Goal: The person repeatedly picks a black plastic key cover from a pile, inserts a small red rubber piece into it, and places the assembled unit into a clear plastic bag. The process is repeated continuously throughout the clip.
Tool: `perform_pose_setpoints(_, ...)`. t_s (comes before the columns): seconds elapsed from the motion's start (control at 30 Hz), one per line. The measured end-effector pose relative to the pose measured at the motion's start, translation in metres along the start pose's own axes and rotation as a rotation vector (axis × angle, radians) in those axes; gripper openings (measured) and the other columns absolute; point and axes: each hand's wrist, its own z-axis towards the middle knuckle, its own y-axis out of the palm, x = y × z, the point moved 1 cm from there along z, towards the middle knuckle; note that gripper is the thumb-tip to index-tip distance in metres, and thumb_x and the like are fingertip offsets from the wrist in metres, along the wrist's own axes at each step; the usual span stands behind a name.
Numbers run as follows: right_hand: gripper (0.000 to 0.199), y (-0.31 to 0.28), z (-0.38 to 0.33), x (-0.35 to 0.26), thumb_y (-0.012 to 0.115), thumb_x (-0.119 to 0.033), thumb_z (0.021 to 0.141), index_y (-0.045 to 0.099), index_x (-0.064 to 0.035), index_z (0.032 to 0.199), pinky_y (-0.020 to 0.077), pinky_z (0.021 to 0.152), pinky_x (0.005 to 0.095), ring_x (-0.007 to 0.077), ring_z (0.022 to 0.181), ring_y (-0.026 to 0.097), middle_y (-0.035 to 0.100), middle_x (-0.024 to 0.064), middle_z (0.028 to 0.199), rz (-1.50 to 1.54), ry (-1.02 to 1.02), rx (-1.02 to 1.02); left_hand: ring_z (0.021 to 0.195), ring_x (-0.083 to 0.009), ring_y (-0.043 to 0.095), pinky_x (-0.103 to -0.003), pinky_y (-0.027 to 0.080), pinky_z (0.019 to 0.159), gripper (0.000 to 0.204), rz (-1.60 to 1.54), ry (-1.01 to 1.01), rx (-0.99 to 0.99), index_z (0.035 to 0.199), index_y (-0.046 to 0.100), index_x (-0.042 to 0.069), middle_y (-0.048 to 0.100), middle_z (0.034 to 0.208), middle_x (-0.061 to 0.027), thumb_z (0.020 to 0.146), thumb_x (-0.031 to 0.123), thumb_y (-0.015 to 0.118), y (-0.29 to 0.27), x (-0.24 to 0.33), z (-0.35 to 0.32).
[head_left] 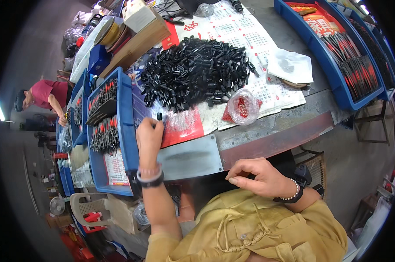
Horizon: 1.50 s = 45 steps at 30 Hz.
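My left hand [149, 137] is closed at the near left of the bench, its fingertips pinching a small black plastic piece [159, 116]. Just beyond it lies a large heap of glossy black plastic parts [193, 74], spread over printed paper sheets [267, 43]. My right hand [255, 175] hangs in front of the bench edge, thumb and fingers curled together; whatever they hold, if anything, is too small to make out. Between the heap and the near edge sits a round clear plastic tub [243, 108] with small red pieces in it.
Blue trays [129, 131] of black-and-red parts stand at left, with another blue tray [343, 65] at right. A metal plate [193, 158] lies along the near edge. Wooden box [138, 37] and wire spools sit far left. Another person [44, 98] works beyond the left trays.
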Motion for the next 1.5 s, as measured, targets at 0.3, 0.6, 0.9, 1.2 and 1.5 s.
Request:
perform_pose_setpoints(0.3, 0.028, 0.019, 0.015, 0.006, 0.057, -0.013, 0.093, 0.056, 0.0021, 0.117, 0.0474, 0.071, 0.024, 0.0086, 0.082, 0.056, 0.06, 0.0066, 0.098, 0.139, 0.011, 0.191, 0.055, -0.0193, 0.061, -0.031, 0.047, 0.051, 0.015, -0.577, 0.305, -0.105, 0.09, 0.058, 0.001, 0.061, 0.067, -0.0105, 0.081, 0.008, 0.067, -0.008, 0.103, -0.138)
perform_pose_setpoints(0.6, 0.039, -0.001, 0.009, -0.023, 0.051, -0.013, 0.095, 0.044, 0.0003, 0.131, 0.0443, 0.061, 0.0212, 0.0057, 0.07, 0.054, 0.062, 0.004, 0.087, 0.1, 0.205, 0.104, 0.062, -0.013, 0.061, -0.023, 0.047, 0.058, 0.027, -0.858, 0.362, -0.283, 0.105, 0.059, -0.002, 0.064, 0.077, -0.0051, 0.08, -0.002, 0.069, -0.012, 0.105, -0.137)
perform_pose_setpoints(0.9, 0.055, -0.007, 0.02, -0.029, 0.06, -0.021, 0.092, 0.033, 0.002, 0.134, 0.0363, 0.049, 0.0188, 0.0065, 0.056, 0.051, 0.06, 0.0044, 0.075, 0.471, 0.516, -0.312, 0.069, -0.0265, 0.063, -0.033, 0.051, 0.06, 0.034, -0.801, 0.669, -0.573, 0.108, 0.063, 0.003, 0.063, 0.083, -0.0113, 0.077, 0.012, 0.074, -0.007, 0.086, -0.127)
perform_pose_setpoints(1.2, 0.009, -0.059, 0.057, -0.047, 0.06, -0.003, 0.082, 0.063, -0.0011, 0.09, 0.0477, 0.066, 0.0332, 0.0284, 0.073, 0.06, 0.06, 0.0122, 0.083, -1.009, -0.119, 0.298, 0.054, -0.0062, 0.051, -0.017, 0.038, 0.05, 0.019, -1.417, -0.216, -0.716, 0.103, 0.059, -0.004, 0.067, 0.083, -0.0142, 0.089, 0.009, 0.061, -0.006, 0.067, -0.135)
perform_pose_setpoints(1.5, 0.006, -0.069, 0.101, -0.012, 0.056, -0.007, 0.074, 0.06, -0.0036, 0.072, 0.0481, 0.063, 0.0428, 0.0349, 0.07, 0.059, 0.056, 0.0144, 0.077, -1.361, -0.054, 0.072, 0.046, -0.0072, 0.044, -0.018, 0.035, 0.044, 0.021, -1.701, -0.381, -0.811, 0.103, 0.054, -0.002, 0.065, 0.082, -0.0202, 0.092, 0.016, 0.059, 0.003, 0.048, -0.136)
